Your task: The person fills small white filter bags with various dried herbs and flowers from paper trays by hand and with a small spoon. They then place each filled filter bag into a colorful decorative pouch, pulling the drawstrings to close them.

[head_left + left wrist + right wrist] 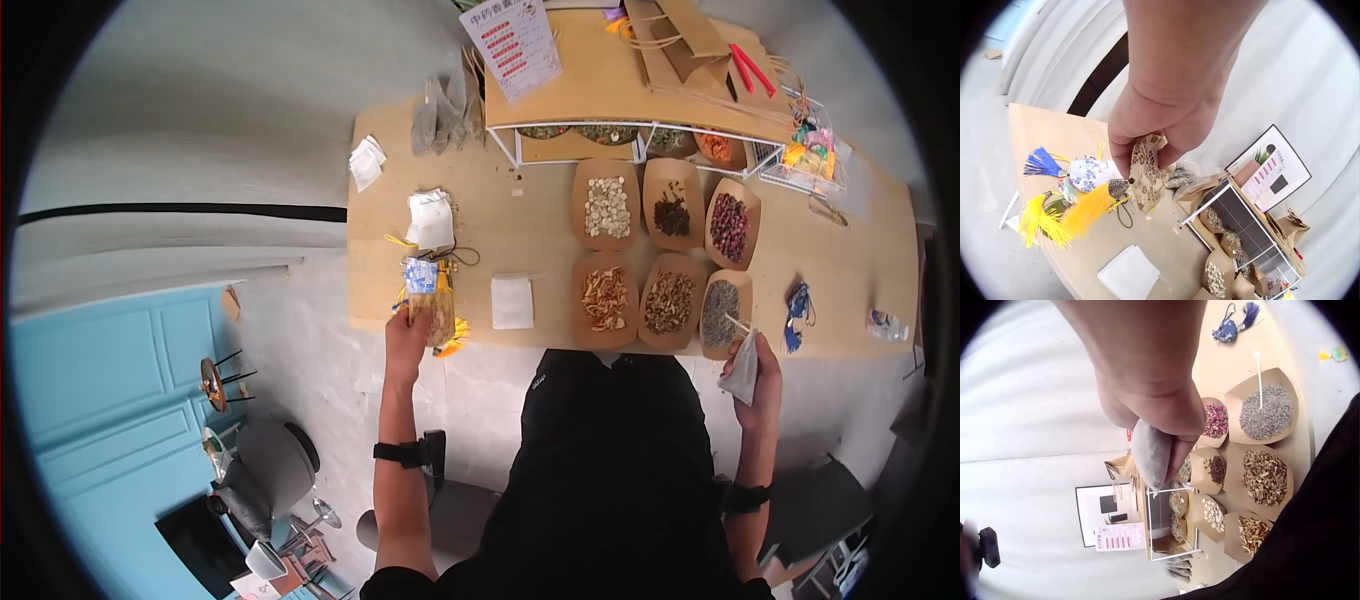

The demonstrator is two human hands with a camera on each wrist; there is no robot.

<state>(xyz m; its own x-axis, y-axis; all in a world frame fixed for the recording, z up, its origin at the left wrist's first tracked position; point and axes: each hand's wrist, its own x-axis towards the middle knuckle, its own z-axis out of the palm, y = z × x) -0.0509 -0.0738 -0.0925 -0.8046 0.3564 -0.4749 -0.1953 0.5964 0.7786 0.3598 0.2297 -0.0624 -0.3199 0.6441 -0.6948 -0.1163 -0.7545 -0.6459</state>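
My left hand (408, 335) pinches a brown patterned cloth sachet (1145, 172) with a yellow tassel (1085, 212) and lifts it just above the wooden table (540, 250). A blue-and-white sachet (1088, 173) with a blue tassel (1041, 164) lies beside it, along with another yellow tassel (1038, 222). My right hand (762, 375) grips a filled grey mesh bag (1150, 453) in front of the table's near edge, close to the lavender tray (720, 312), which has a white spoon (1258, 378) in it.
Six kraft trays of dried herbs (665, 255) sit mid-table. A white flat bag (512, 302), white pouches (431, 218), a white wire shelf (640, 140) with a printed sign (512, 42), paper bags (690, 45), and a blue sachet (798, 305) are also there.
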